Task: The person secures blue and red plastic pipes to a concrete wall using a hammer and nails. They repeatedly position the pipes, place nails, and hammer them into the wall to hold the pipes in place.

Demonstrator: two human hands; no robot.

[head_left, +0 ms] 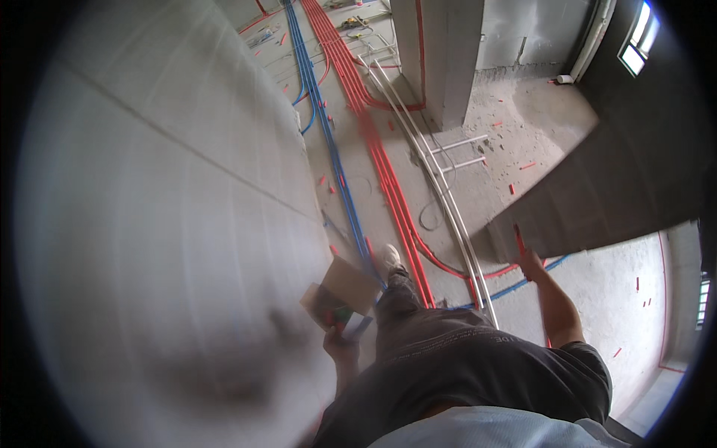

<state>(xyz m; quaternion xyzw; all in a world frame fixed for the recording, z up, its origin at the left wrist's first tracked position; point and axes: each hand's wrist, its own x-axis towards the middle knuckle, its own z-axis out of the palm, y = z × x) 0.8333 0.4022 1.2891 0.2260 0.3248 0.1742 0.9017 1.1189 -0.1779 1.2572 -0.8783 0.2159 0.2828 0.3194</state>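
My left hand (340, 346) grips the near edge of a small open cardboard box (349, 285), with its flaps up, close to the wall on my left. Red and green things show inside, too small and blurred to name. Out to the right, my right hand (531, 266) is closed around a slim red tool (518, 234) that points up and away; its kind cannot be made out. White shoe (391, 256) and dark trousers show me standing over the floor pipes.
Blue pipes (328, 134), red pipes (385, 175) and white pipes (441, 179) run lengthwise along the concrete floor. Red and blue branches turn right near my feet. A pillar (444, 67) stands ahead; grey walls rise on both sides. Red scraps (512, 189) lie scattered.
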